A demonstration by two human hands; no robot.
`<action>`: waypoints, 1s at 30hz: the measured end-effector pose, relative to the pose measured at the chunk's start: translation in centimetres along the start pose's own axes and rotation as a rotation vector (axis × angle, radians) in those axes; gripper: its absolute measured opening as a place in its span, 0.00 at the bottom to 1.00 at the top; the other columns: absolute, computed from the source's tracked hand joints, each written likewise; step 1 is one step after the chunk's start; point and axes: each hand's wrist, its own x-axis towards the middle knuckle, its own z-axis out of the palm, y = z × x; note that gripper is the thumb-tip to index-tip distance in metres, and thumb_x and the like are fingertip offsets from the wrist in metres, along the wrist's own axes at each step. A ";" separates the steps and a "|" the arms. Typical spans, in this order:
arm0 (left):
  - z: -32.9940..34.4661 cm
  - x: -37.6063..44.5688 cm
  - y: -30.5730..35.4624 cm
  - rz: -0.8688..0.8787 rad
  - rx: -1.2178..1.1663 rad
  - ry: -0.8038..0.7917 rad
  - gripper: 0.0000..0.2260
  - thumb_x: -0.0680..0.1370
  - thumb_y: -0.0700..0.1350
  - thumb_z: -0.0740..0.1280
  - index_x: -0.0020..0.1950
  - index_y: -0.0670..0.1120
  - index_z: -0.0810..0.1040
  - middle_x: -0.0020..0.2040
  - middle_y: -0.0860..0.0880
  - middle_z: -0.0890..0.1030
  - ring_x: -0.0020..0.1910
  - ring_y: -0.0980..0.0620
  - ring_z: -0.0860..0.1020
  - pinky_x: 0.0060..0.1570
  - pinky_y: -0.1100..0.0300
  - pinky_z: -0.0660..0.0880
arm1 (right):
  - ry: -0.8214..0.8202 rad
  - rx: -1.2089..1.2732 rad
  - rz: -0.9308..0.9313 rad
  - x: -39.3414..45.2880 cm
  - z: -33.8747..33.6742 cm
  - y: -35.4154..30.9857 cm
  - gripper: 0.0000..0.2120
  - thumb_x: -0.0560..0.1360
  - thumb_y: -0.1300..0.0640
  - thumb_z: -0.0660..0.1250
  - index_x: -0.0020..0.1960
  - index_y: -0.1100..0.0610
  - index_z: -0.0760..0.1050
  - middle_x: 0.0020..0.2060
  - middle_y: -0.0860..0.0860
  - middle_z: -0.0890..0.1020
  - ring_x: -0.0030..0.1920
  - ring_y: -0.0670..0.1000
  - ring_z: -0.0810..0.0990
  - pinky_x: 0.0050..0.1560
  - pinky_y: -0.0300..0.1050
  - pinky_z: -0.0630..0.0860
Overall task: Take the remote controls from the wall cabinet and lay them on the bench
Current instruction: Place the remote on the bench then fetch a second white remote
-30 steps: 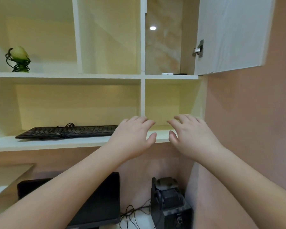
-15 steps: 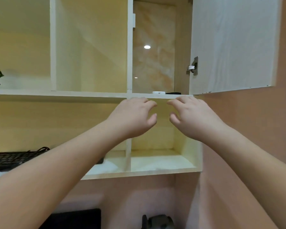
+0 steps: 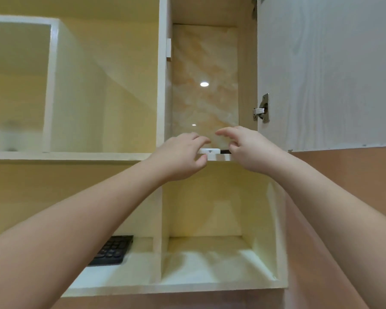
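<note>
White plastic of a remote control [image 3: 209,150] shows at the front edge of the wall cabinet [image 3: 246,63] shelf, with a dark one just beside it, mostly hidden. Left hand [image 3: 180,157] and right hand [image 3: 249,148] hover either side, fingers loosely spread, gripping nothing. The cabinet door [image 3: 325,70] stands open.

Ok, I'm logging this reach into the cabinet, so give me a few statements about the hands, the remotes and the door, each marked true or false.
1. The cabinet door stands open. True.
2. The left hand already grips the white remote. False: its fingers are spread above the shelf edge, closed on nothing.
3. A black keyboard lies on the lower shelf. True.
4. The right hand rests on the keyboard. False: it reaches up to the open compartment, fingers open.
5. The white remote lies at the front of the open compartment. True.
</note>
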 end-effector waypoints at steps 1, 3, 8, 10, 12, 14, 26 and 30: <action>0.0 0.6 -0.1 -0.016 -0.004 -0.017 0.21 0.80 0.53 0.56 0.73 0.51 0.66 0.69 0.50 0.71 0.67 0.50 0.70 0.63 0.53 0.69 | 0.002 0.008 -0.002 0.5 0.1 0.2 0.24 0.78 0.63 0.52 0.71 0.48 0.66 0.68 0.51 0.70 0.62 0.51 0.71 0.53 0.42 0.69; 0.0 1.8 0.0 -0.053 -0.037 -0.052 0.20 0.81 0.51 0.56 0.73 0.50 0.67 0.70 0.49 0.71 0.67 0.49 0.69 0.63 0.53 0.69 | 0.005 0.011 -0.002 1.4 0.5 0.5 0.25 0.78 0.65 0.51 0.72 0.49 0.66 0.68 0.52 0.71 0.64 0.53 0.71 0.56 0.44 0.70; -0.4 3.9 0.2 -0.182 -0.208 -0.173 0.22 0.81 0.47 0.52 0.75 0.49 0.64 0.73 0.47 0.69 0.69 0.48 0.70 0.63 0.56 0.68 | 0.004 0.108 0.045 2.8 1.3 1.1 0.29 0.75 0.70 0.50 0.72 0.49 0.65 0.69 0.50 0.71 0.65 0.53 0.72 0.60 0.49 0.74; -0.3 4.2 0.4 -0.194 -0.216 -0.232 0.22 0.81 0.48 0.51 0.76 0.50 0.62 0.75 0.48 0.67 0.71 0.48 0.68 0.66 0.55 0.67 | 0.018 0.133 0.068 3.1 1.4 1.4 0.31 0.74 0.71 0.51 0.72 0.49 0.64 0.69 0.50 0.72 0.64 0.53 0.73 0.60 0.50 0.74; -0.2 4.2 0.6 -0.184 -0.180 -0.300 0.22 0.82 0.49 0.50 0.77 0.52 0.62 0.76 0.48 0.66 0.72 0.47 0.66 0.68 0.55 0.65 | 0.017 0.157 0.085 3.3 1.6 1.6 0.32 0.73 0.72 0.51 0.72 0.50 0.64 0.69 0.50 0.72 0.63 0.53 0.73 0.59 0.50 0.74; -0.3 3.8 0.7 -0.173 -0.160 -0.335 0.21 0.82 0.50 0.49 0.75 0.54 0.66 0.72 0.47 0.71 0.68 0.46 0.70 0.66 0.54 0.67 | 0.007 0.160 0.094 3.4 1.7 1.8 0.32 0.74 0.72 0.51 0.72 0.50 0.64 0.69 0.51 0.72 0.63 0.53 0.73 0.59 0.49 0.74; -2.8 1.7 -0.1 -0.168 -0.181 -0.252 0.14 0.80 0.51 0.57 0.63 0.54 0.75 0.53 0.55 0.78 0.51 0.52 0.77 0.47 0.58 0.74 | -0.040 0.195 0.129 5.6 1.2 2.1 0.27 0.76 0.69 0.50 0.69 0.49 0.69 0.62 0.48 0.77 0.59 0.51 0.75 0.49 0.42 0.72; -3.5 1.5 -0.2 -0.150 -0.140 -0.220 0.12 0.80 0.48 0.58 0.59 0.52 0.78 0.54 0.54 0.80 0.52 0.52 0.77 0.49 0.59 0.74 | -0.109 0.265 0.156 6.2 0.9 1.8 0.27 0.75 0.69 0.48 0.68 0.51 0.70 0.61 0.48 0.78 0.59 0.51 0.77 0.52 0.42 0.73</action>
